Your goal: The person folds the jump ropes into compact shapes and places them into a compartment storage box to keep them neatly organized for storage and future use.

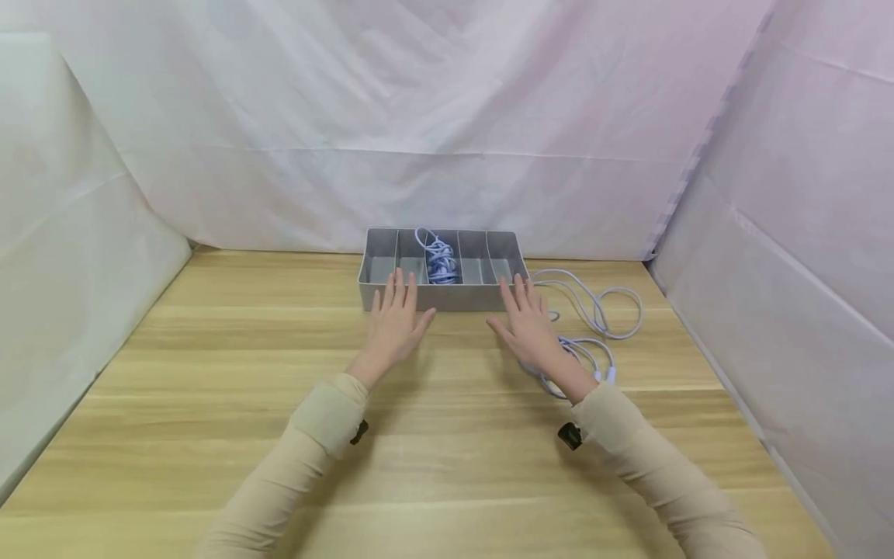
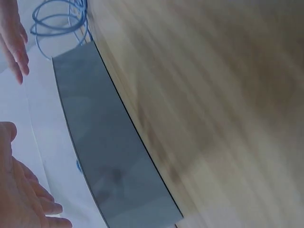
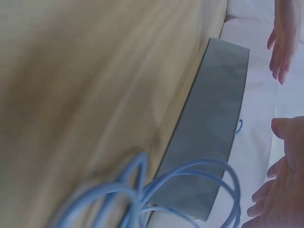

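A grey divided box [image 1: 447, 298] stands near the back edge of the table, split into several compartments. Its middle compartment holds a bundled light-blue cable [image 1: 441, 260], one loop poking above the rim. My left hand [image 1: 393, 330] is held palm down with fingers spread before the box's left half. Before the right half is my right hand [image 1: 529, 330], fingers straight and thumb out. Both wrist views show the hands at the box's front with nothing in them. More light-blue cable [image 1: 587, 349] lies loosely coiled right of the box, partly hidden under the right hand and wrist.
The wooden table [image 1: 230, 373] extends to the left and in front of the box. White cloth [image 1: 391, 186] hangs behind it, and further cloth walls [image 1: 789, 256] border the left and right sides.
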The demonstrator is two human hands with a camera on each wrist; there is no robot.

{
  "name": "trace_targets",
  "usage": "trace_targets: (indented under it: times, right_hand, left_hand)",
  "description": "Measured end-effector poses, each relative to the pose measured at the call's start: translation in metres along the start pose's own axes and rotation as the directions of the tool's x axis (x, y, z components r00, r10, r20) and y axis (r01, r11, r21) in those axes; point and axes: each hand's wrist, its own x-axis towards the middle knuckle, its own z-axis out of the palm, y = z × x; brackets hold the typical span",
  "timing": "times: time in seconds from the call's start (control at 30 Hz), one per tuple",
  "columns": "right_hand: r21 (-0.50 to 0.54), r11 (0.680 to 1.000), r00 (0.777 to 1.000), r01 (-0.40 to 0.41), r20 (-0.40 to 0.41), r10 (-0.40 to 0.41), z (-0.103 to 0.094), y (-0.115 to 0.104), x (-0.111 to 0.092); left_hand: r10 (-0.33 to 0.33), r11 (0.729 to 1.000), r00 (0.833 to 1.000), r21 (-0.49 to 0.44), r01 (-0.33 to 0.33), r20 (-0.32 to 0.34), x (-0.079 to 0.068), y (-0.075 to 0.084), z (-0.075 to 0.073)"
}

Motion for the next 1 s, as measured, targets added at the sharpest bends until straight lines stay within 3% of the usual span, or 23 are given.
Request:
trace_targets:
  times: [0.27,0.6,1.0]
  right_hand:
    - [0.047,0.999,1.0,-0.016,0.02,0.015,0.008,0.015,-0.024]
    - [0.087,0.996,1.0,-0.008,-0.023,0.01,0.01,0.032,-0.054]
    - [0.1,0.994,0.997,-0.043,-0.061,0.049,0.012,0.057,-0.08]
  left_hand:
    - [0.01,1.0,0.999,0.004,-0.01,0.035,-0.007,0.011,0.007]
    - [0.075,0.997,0.992,0.006,-0.076,0.1,-0.019,0.038,0.018]
    - [0.088,0.996,0.983,0.004,-0.089,0.162,-0.013,0.079,0.035]
